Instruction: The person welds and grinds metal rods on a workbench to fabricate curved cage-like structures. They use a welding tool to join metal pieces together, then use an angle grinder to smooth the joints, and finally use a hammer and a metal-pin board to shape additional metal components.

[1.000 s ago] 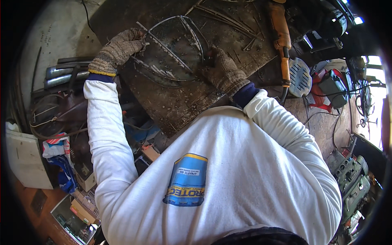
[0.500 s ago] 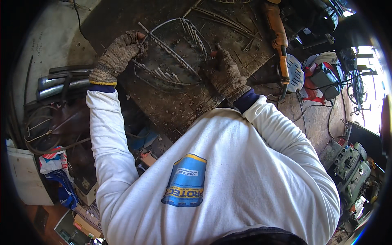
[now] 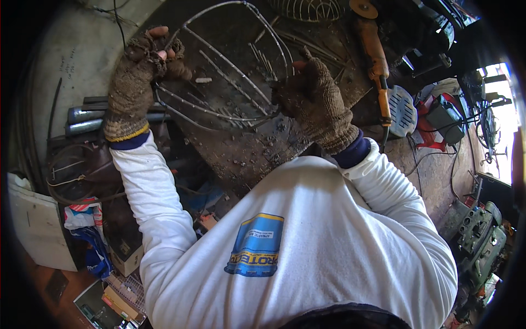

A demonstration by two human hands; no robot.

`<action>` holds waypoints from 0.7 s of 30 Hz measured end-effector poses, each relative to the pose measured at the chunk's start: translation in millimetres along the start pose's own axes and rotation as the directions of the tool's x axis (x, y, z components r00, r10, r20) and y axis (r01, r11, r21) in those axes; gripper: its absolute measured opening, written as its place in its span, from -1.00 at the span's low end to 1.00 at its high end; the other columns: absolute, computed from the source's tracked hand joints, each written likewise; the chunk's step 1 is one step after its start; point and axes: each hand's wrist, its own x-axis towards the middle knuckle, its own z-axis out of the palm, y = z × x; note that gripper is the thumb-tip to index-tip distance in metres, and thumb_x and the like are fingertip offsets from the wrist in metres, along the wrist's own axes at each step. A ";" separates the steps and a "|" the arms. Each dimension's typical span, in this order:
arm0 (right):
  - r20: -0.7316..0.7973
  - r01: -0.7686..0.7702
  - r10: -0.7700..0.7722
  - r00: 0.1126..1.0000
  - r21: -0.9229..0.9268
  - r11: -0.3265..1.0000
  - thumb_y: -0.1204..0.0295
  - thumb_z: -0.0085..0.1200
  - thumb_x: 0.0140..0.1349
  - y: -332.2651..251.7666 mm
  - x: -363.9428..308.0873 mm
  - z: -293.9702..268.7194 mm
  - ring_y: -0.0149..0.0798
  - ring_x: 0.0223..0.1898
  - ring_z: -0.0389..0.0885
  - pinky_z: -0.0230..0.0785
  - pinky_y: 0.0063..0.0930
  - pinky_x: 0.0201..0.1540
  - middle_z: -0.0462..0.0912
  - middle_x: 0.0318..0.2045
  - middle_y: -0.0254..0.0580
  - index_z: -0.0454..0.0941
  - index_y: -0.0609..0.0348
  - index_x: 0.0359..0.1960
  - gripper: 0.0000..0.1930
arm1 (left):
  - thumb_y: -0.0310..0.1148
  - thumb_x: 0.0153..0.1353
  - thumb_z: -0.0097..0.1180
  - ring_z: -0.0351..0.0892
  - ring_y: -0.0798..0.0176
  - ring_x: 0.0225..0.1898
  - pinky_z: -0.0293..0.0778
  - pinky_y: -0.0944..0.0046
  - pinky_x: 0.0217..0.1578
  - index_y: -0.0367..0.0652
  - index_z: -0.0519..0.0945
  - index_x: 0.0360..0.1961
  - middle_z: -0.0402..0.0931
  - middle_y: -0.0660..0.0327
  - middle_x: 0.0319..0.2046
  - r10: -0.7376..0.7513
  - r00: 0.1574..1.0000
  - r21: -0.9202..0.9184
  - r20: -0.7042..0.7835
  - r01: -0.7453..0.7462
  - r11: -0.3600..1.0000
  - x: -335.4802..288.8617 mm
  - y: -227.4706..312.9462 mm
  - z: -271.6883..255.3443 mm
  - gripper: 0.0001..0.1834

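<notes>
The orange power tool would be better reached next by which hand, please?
Probably the right hand: it is nearer the orange power tool, while the left hand is across the wire frame.

The wire frame is above the table, left of the grinder.

Looked like a cluttered metalworking workshop. Grimy tabletop was strewn with dark debris, loose metal rods lay at upper centre, orange angle grinder with disc showed upper right, metal tubes sat at left, grey-green machine stood at lower right.
</notes>
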 end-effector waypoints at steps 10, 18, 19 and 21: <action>-0.376 -0.023 0.054 0.925 0.085 0.996 0.31 0.18 0.40 -80.3 13.9 38.9 -0.20 -0.15 0.64 0.59 -0.39 -0.09 0.59 -0.06 -0.13 0.31 0.08 0.27 -0.52 | -0.33 0.34 0.27 0.33 0.49 -0.59 0.35 0.36 -0.60 -0.13 0.49 0.18 0.60 0.28 -0.29 0.359 0.925 -0.057 -0.126 -0.368 0.928 -1.9 52.2 -30.5 -0.57; -0.295 -0.107 -0.049 0.954 -0.490 0.865 0.44 0.24 0.34 -23.2 -66.5 -82.8 -0.31 -0.04 0.62 0.53 -0.44 -0.02 0.60 0.04 -0.15 0.24 0.17 0.37 -0.39 | -0.47 0.31 0.19 0.45 0.34 -0.63 0.58 0.13 -0.57 -0.13 0.52 0.09 0.60 0.16 -0.37 0.366 0.771 0.012 -0.521 -0.421 0.907 34.6 11.3 -88.9 -0.67; -0.329 -0.187 0.040 0.943 -0.429 0.883 0.49 0.24 0.34 -21.2 -78.1 -90.4 -0.33 -0.04 0.61 0.53 -0.44 -0.02 0.61 0.03 -0.16 0.24 0.17 0.37 -0.39 | -0.48 0.31 0.18 0.45 0.34 -0.63 0.59 0.13 -0.56 -0.10 0.54 0.05 0.61 0.15 -0.36 0.321 0.711 0.026 -0.626 -0.392 0.920 35.9 5.3 -89.9 -0.71; -0.412 -0.248 0.016 0.911 -0.517 0.819 0.51 0.22 0.34 -16.6 -91.5 -103.9 -0.35 -0.05 0.61 0.53 -0.44 -0.03 0.61 0.02 -0.17 0.26 0.16 0.35 -0.42 | -0.49 0.31 0.16 0.45 0.33 -0.64 0.59 0.13 -0.54 -0.01 0.56 -0.05 0.63 0.14 -0.39 0.181 0.599 -0.033 -0.780 -0.328 0.944 42.0 -13.4 -95.4 -0.79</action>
